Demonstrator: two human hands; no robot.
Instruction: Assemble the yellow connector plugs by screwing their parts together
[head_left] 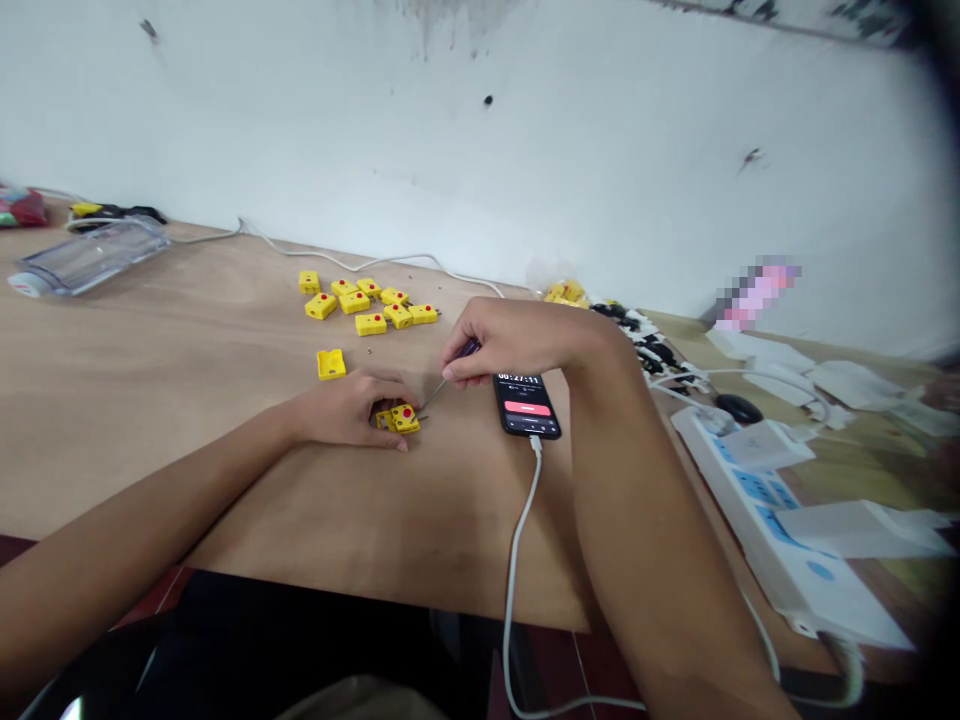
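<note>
So the yellow plug connector (406, 418) with the red dot is pinched between left hand (346, 408) thumb and fingers, just above the tan tabletop (247, 340). Right hand (501, 335) sits up and to the right of it, gripping a thin screwdriver (469, 348) by its dark purple handle, shaft slanting down to the connector's right end.

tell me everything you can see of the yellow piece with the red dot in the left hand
The yellow piece is small and blocky, plastic by its look, with a round red dot and small dark marks on its upper face. A thin greyish prong juts from its right end. It sits at the table, pinched in the left hand, whose fingers hide part of it. The screwdriver in the right hand reaches its right end; contact is unclear.
</note>
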